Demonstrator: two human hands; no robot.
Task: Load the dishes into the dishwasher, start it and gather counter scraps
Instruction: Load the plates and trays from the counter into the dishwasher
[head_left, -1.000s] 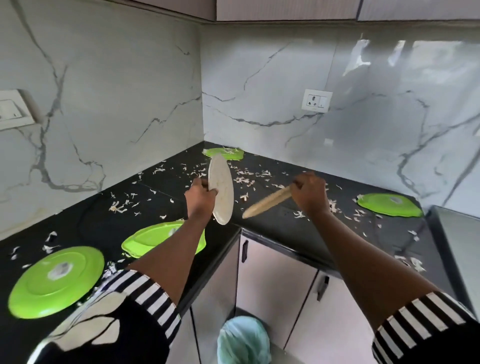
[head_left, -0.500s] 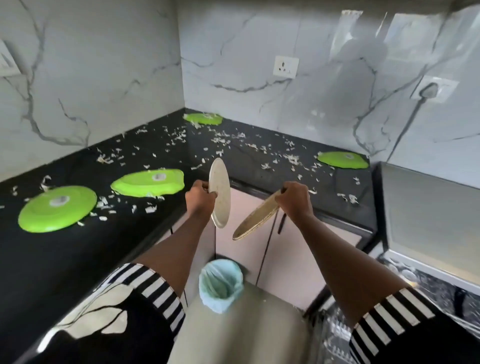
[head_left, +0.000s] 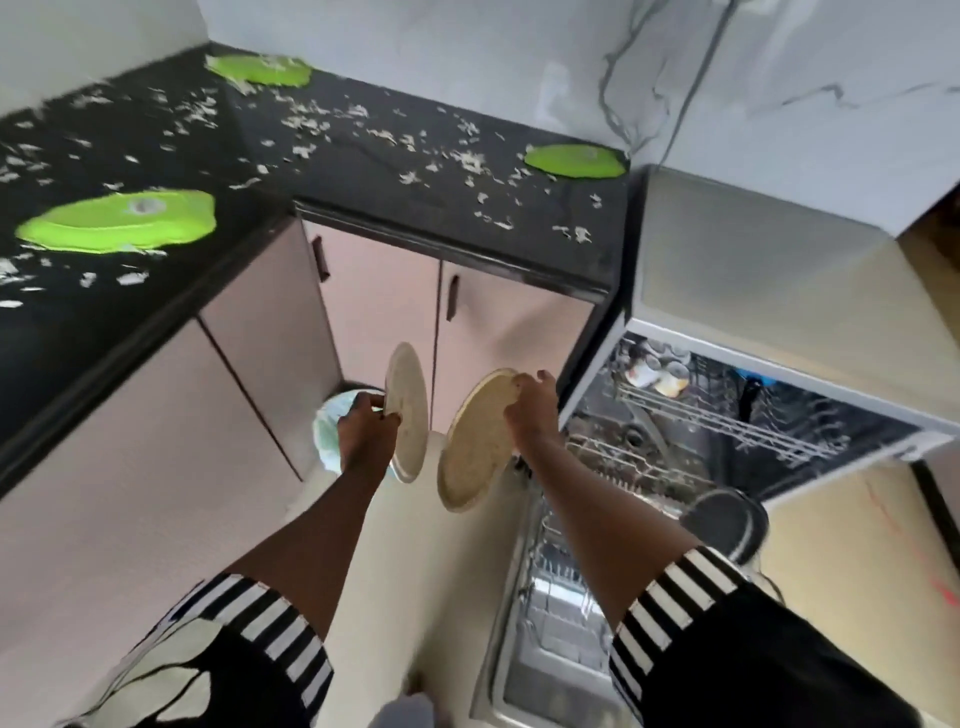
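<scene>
Item: 2 beige plates, 1 per hand.

Left hand: you pinch the left plate by its edge, held upright, edge-on to the camera.

Right hand: your fingers clamp the top rim of the right plate, which hangs tilted, its long axis running down and left.

Dishwasher: open, to your right and below; racks visible, lower rack pulled out beneath your right forearm.

Key relation: the right hand is nearer the racks, just beside them, so that plate likely goes in first.

Remaining: 3 green plates and scraps on the counter, well apart from both hands.
</scene>
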